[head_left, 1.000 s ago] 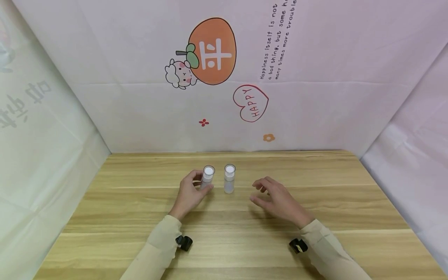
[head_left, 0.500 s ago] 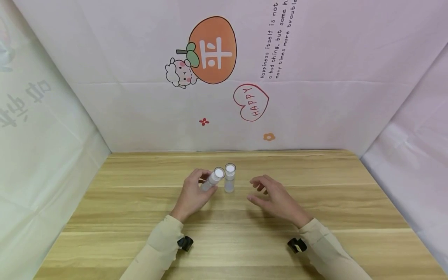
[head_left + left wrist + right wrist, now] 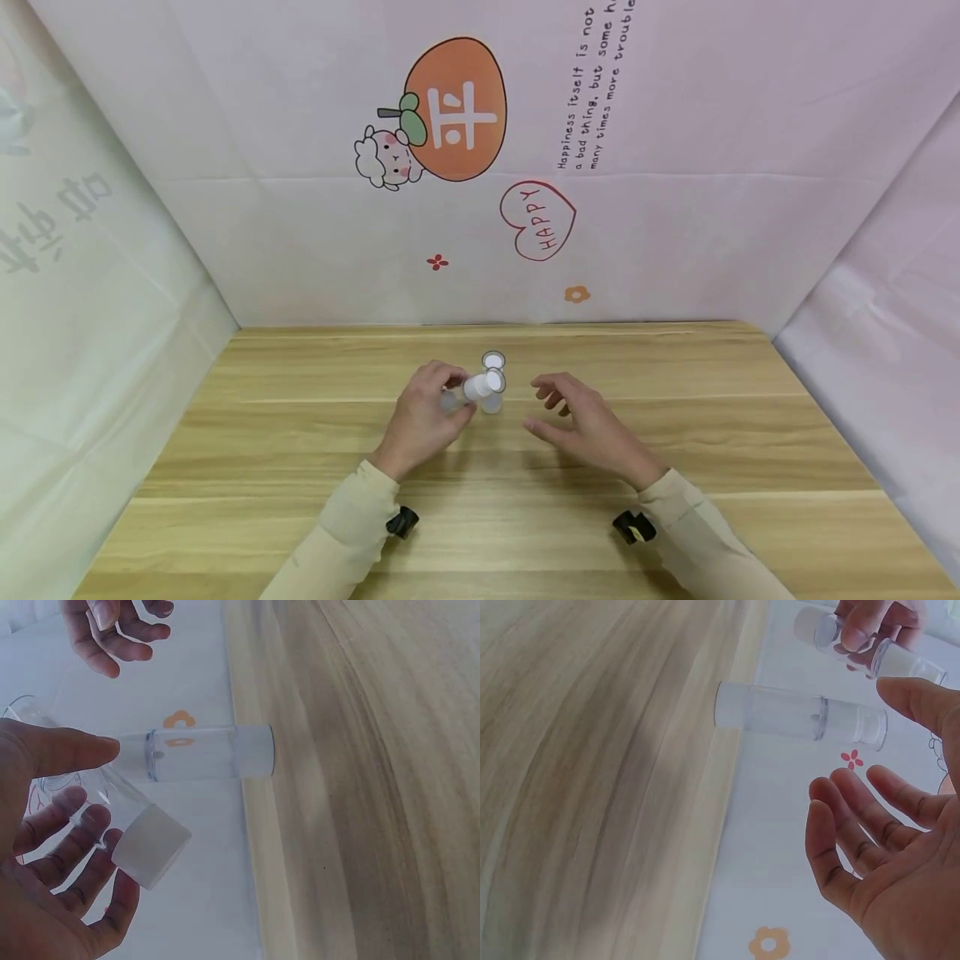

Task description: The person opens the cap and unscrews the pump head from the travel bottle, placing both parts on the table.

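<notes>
The left hand (image 3: 423, 417) grips a clear bottle (image 3: 129, 801) with a white base, thumb on one side and bent fingers on the other. The bottle tilts, its top leaning toward the right hand (image 3: 591, 423). A matching bottle (image 3: 784, 712) stands upright on the wooden table (image 3: 480, 517), between the hands; I cannot tell whether the two bottles touch. The right hand's grip holds nothing, thumb spread well apart from loosely bent fingers.
</notes>
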`<move>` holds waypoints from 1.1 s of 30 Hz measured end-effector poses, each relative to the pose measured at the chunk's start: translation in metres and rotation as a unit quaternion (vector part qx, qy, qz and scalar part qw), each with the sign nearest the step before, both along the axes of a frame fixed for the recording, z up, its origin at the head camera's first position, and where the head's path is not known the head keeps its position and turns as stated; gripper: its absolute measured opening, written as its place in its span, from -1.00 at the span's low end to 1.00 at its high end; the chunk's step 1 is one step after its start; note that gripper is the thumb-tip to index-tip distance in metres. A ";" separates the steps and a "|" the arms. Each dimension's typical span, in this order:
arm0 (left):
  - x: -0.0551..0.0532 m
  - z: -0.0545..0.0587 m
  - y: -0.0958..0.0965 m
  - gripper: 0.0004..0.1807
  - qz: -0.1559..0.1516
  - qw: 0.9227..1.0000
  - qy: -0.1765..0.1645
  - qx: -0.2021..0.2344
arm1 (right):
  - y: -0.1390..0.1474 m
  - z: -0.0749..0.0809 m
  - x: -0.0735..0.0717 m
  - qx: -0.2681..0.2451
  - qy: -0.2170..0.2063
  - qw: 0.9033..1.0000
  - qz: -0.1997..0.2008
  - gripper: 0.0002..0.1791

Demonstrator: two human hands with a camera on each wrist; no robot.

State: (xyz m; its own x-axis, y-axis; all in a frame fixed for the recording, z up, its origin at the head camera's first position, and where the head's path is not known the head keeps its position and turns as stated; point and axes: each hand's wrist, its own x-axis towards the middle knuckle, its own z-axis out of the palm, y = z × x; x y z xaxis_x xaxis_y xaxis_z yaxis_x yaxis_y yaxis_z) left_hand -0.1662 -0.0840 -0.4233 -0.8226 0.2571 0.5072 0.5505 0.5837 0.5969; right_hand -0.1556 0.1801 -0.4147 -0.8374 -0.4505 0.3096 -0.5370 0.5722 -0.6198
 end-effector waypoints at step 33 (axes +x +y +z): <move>0.012 0.014 0.016 -0.56 0.002 0.982 0.114 -0.149 | -0.019 0.017 0.005 -0.083 -0.032 0.996 0.031 -0.34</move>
State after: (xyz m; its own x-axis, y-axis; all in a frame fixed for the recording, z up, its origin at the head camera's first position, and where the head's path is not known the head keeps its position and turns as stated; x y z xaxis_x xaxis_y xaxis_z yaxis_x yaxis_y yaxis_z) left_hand -0.1540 -0.0678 -0.4089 -0.6985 0.4186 0.5804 0.6464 0.7170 0.2608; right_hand -0.1506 0.1612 -0.3980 -0.8304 -0.4487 0.3303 -0.5236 0.4260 -0.7378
